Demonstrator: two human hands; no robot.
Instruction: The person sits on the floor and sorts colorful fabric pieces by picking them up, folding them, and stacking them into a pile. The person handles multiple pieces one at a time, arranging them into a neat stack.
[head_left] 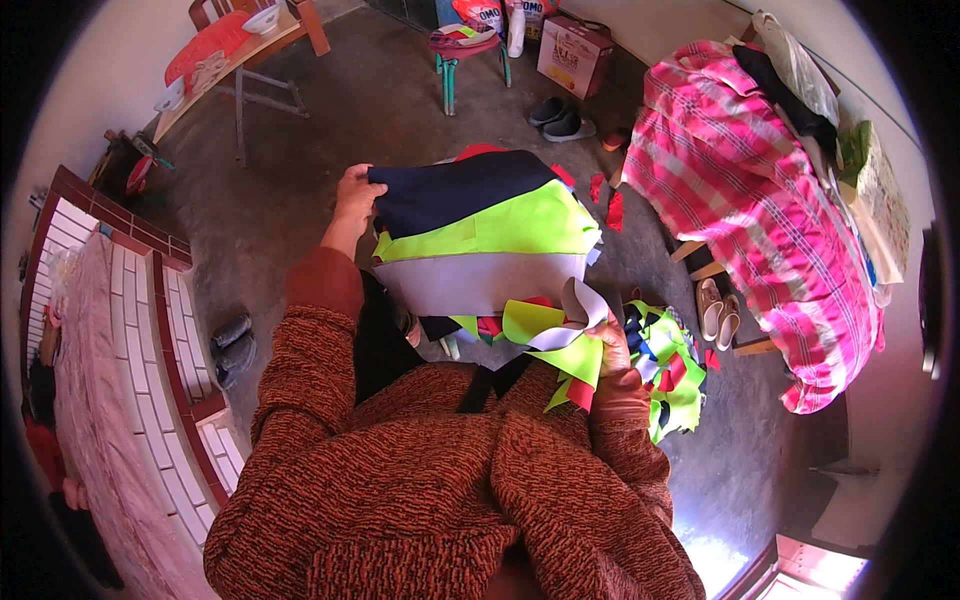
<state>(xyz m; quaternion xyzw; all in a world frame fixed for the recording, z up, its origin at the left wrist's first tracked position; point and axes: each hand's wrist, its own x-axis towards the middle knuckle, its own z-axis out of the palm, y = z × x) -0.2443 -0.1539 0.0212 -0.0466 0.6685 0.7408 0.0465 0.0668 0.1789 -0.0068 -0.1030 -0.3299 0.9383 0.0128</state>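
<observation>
A stack of cloth pieces lies in front of me, with navy cloth [470,190] at the far side, a bright yellow-green cloth [500,228] in the middle and a pale lilac-grey cloth [480,282] nearest me. At the far left corner, my left hand [352,205] is closed on the edge of the navy cloth. My right hand [612,345] grips a bunch of cloth scraps [545,328], yellow-green, lilac-grey and red, by the near right of the stack. What supports the stack is hidden. A heap of mixed scraps [668,372] lies just right of my right hand.
Red scraps [614,211] lie on the dark floor. To the right stands something draped in a pink checked cloth [745,190], with light shoes [718,312] beside it. Ahead are dark slippers [562,120], a box [575,55] and a stool [470,45]. Grey shoes [234,348] sit left.
</observation>
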